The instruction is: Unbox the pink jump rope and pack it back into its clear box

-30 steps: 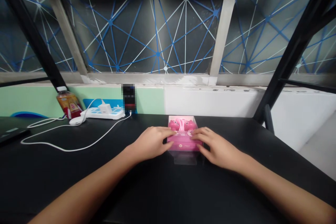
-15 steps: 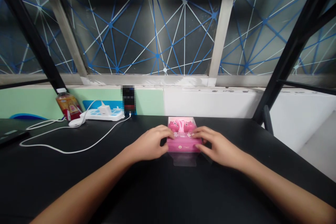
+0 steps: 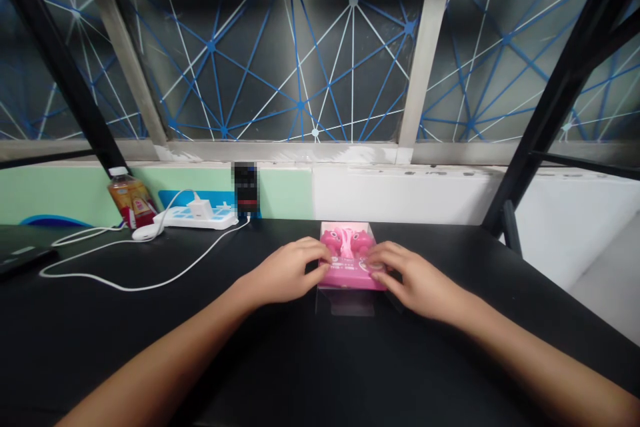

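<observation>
A pink box point(image 3: 353, 273) with white print lies on the black table in front of me. Two rounded bright-pink items point(image 3: 363, 242) with a pale strip between them show in its far part; their kind is unclear. A clear plastic flap point(image 3: 351, 305) extends from its near edge over the tabletop. My left hand point(image 3: 293, 269) has bent fingers and thumb on the box's left side. On the right side, my right hand point(image 3: 405, 273) rests its fingertips and thumb on the pink panel's edge. Both hands hold the box between them.
Along the wall at the back left are a juice bottle point(image 3: 131, 200), a white power strip point(image 3: 173, 217) with a charger point(image 3: 201, 208), and a pixelated dark object point(image 3: 245, 190). A white cable point(image 3: 125, 289) loops over the table. Black frame posts point(image 3: 545, 100) rise at both sides.
The pink front panel has tipped flatter, and its near face with the round logo no longer shows. My left thumb has shifted up onto the panel's edge. My right hand has barely moved.
</observation>
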A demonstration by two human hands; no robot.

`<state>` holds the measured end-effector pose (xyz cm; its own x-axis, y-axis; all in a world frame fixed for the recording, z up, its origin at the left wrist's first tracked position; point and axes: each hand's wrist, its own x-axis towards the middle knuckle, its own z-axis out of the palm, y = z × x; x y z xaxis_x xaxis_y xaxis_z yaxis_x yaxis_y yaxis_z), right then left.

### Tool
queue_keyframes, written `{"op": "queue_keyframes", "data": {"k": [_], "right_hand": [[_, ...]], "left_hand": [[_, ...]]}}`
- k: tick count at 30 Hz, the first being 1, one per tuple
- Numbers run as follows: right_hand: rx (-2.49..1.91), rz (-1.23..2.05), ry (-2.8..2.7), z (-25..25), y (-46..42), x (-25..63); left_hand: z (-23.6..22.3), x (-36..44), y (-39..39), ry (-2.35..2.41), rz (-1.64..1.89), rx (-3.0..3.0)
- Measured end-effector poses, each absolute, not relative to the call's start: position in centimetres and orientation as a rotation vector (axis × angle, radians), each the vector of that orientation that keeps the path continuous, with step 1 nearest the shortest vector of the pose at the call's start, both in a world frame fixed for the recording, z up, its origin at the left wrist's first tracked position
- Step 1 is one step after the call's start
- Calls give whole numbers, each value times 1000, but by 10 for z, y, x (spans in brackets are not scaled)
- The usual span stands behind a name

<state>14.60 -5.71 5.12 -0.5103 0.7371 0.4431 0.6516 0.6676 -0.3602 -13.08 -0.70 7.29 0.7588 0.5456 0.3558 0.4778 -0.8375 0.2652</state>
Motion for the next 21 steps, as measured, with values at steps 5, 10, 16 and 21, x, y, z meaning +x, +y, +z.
{"op": "queue_keyframes", "data": {"k": [5, 10, 16, 21], "right_hand": [[-1188, 123, -2500, 55, -73, 146], [-1031, -133, -2673, 59, -90, 129], [-893, 47, -2808, 57, -103, 111], [-860, 329, -2788, 69, -113, 113]], "left_hand": [[70, -130, -5, 802, 665, 2787], [65, -129, 0, 849, 733, 2767], [60, -123, 4, 863, 835, 2773], [54, -117, 12, 924, 920, 2704]]}}
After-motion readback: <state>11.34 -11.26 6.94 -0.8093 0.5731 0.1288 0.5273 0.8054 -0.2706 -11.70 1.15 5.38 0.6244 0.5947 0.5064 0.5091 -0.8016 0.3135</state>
